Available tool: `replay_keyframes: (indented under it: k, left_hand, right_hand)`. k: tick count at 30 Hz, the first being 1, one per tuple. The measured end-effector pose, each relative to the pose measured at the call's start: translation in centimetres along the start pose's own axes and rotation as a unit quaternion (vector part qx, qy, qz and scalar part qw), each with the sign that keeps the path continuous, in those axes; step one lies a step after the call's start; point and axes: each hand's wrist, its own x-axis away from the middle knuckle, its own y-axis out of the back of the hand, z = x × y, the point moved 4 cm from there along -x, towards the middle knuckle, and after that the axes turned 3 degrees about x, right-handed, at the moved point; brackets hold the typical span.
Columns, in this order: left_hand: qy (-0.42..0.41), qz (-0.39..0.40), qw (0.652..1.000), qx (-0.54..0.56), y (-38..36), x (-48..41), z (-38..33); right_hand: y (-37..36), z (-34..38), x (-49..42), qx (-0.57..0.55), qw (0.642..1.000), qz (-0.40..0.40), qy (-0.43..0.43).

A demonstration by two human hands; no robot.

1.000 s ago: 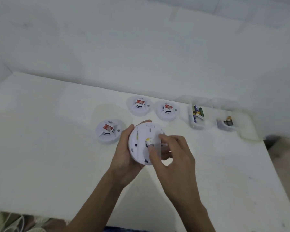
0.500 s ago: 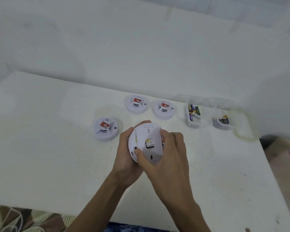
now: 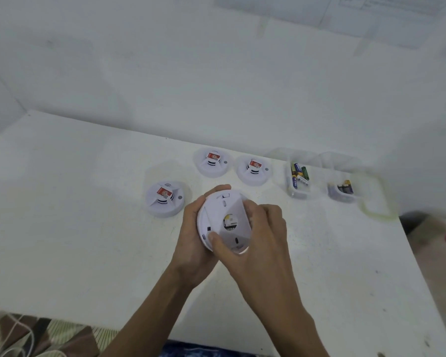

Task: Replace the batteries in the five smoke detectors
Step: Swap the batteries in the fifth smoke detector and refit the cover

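Observation:
I hold a white round smoke detector above the table, its back facing me. My left hand grips its left rim from behind. My right hand grips a white back cover laid over the detector's right part, thumb on its lower left edge, fingers curled round the right side. A round hole in the cover shows a yellow and black battery label. Three more detectors sit face up on the table: one at the left, two behind.
Two clear plastic tubs stand at the back right of the white table: one with several batteries, one with a few. A clear lid lies beside them. The table's right edge drops to the floor. Cables lie below the front edge.
My right hand moved from pinching at the battery compartment to laying the back cover over the detector; it now grips the cover against the body. The left hand's hold is unchanged.

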Motion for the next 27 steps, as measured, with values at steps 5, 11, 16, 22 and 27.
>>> replay_keyframes:
  k: [5, 11, 16, 22, 27]
  left_hand:
    - [0.0, 0.001, 1.0, 0.004, -0.2, 0.2, -0.1]
    - [-0.029, 0.019, 0.999, -0.026, -0.1, 0.5, -0.2]
    - [-0.085, 0.004, 0.992, -0.098, -0.3, 0.7, -0.6]
    - [-0.095, 0.007, 0.992, -0.086, -0.5, 0.9, -0.4]
    - [-0.058, 0.0, 0.997, -0.05, -0.1, 0.6, -0.2]
  right_hand:
    - [0.3, 0.0, 0.0, 0.001, 1.0, 0.009, -0.022]
    - [-0.1, 0.7, 0.2, 0.022, 0.999, -0.024, -0.018]
    - [-0.4, 1.0, 0.4, 0.06, 0.99, -0.127, 0.019]
    - [-0.3, 1.2, 0.5, 0.056, 0.983, -0.171, 0.023]
    - [-0.3, 0.3, 0.2, 0.003, 0.993, -0.1, 0.063]
